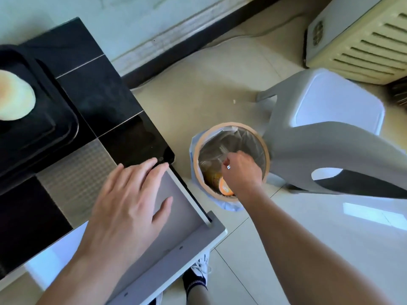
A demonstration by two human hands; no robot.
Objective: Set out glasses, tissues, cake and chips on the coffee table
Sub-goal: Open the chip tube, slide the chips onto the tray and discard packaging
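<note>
A round pale cake [13,95] lies on a black tray [57,130] at the left edge, on the black coffee table [99,93]. My left hand [130,201] rests flat with fingers spread over the table's pulled-out grey drawer [185,219], fingertips at the table's corner. My right hand [241,170] hangs over a round bin [232,125] on the floor. Its fingers are curled and pinch what looks like a clear plastic wrapper [222,149]. Glasses, tissues and chips are out of view.
The lined bin holds rubbish, including an orange lid [225,188]. A grey plastic stool [330,119] stands right beside the bin. A cream slatted heater cover [363,40] is at the top right. My shoe [200,271] is below the drawer front.
</note>
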